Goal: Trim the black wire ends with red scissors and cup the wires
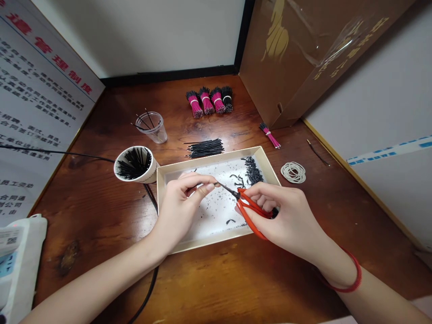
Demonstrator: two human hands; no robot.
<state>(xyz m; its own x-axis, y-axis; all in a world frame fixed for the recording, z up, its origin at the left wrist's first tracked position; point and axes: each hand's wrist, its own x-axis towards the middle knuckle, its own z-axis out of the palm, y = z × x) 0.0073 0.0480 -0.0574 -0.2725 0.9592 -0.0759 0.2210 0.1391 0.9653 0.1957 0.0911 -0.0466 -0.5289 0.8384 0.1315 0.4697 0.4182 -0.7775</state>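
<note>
Above a shallow box (216,242) with a white bottom, my left hand (184,195) pinches a thin black wire (201,183), mostly hidden by the fingers. My right hand (286,211) is wrapped round the red handles of a pair of scissors (251,209). The narrow blades point left, and their tips meet the wire's end at my left fingertips. Inside the box, a heap of black offcuts (252,171) lies at the far right corner, with tiny scraps strewn over the bottom.
Behind the box lie a pile of black wires (205,147) and several banded bundles (206,101). A paper cup of wires (133,164) and a clear plastic cup (157,128) stand left. Right are a small bundle (270,136), white rubber bands (293,173) and a single wire (318,153).
</note>
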